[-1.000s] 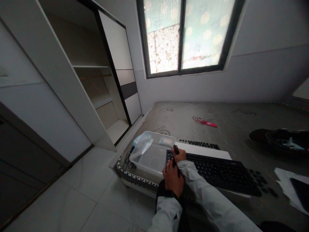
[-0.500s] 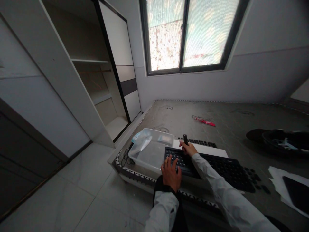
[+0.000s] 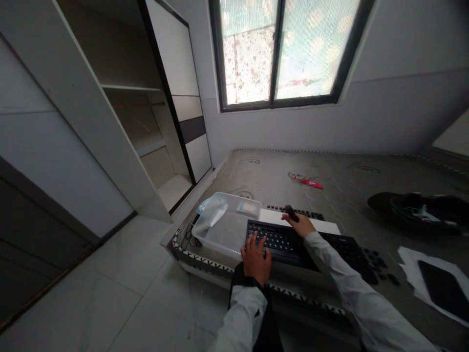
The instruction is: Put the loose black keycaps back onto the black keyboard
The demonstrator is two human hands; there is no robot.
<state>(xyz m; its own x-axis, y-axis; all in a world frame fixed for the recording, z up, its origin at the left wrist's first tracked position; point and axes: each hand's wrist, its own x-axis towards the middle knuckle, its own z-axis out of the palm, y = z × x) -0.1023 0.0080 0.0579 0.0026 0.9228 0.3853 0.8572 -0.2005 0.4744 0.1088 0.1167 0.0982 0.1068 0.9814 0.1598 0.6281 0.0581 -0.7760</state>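
A black keyboard (image 3: pixel 275 239) lies lengthwise near the front edge of the mattress; its left part has visible pale key positions. My left hand (image 3: pixel 257 260) rests with fingers spread on its left front corner. My right hand (image 3: pixel 304 226) is closed around a short black handheld tool (image 3: pixel 292 213), held above the keyboard's back edge. The tool's working end cannot be made out. Behind the keyboard is a white flat box (image 3: pixel 330 228), with loose black keycaps (image 3: pixel 311 214) in rows past it. More keycaps (image 3: pixel 381 264) lie at the keyboard's right end. My right sleeve hides the keyboard's middle.
A clear plastic bin (image 3: pixel 216 243) holding plastic bags stands left of the keyboard. On the mattress (image 3: pixel 264 171) are a red packet (image 3: pixel 308 182), a black bag or cap-like item (image 3: pixel 421 208), and a dark phone or tablet (image 3: pixel 443 288) on white paper. An open wardrobe (image 3: pixel 146 132) stands left.
My right hand has shifted right along the keyboard, and the black tool has tipped from upright to slanted. The left hand keeps its place on the keyboard. The camera view has shifted slightly.
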